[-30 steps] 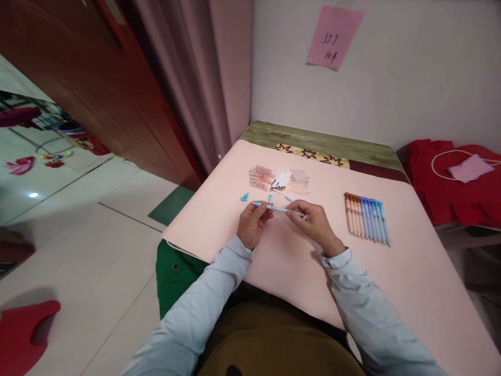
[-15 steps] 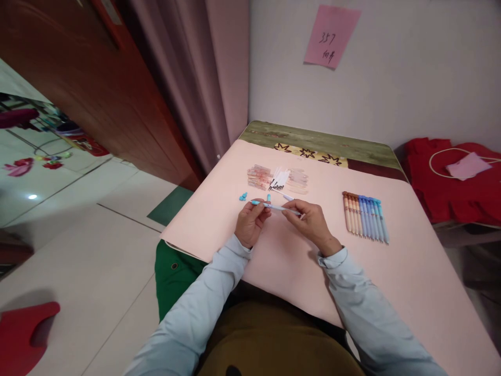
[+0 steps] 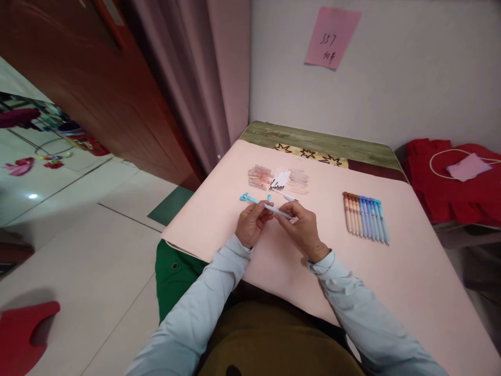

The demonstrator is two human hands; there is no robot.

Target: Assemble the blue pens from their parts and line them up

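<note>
A light blue pen lies slantwise between my two hands, its brighter blue end pointing left. My left hand is closed on the pen's left part, thumb on top. With a pinch, my right hand holds its right end. In the view, the pen's blue end meets a small bunch of blue pieces on the table; contact cannot be made out. Just behind the left fingertips a short blue piece shows, and a slim white part rests behind the right hand.
White refills with black tips lie between brownish patterned pieces and pale clear pieces. To the right, several brown and blue pens form a row on the pink-covered table. Red cloth is beyond the table's right edge.
My right hand has moved left, closer to my left hand. The pen has shifted left and tilted more, its blue end now over by the small blue pieces. My left hand barely moved.
</note>
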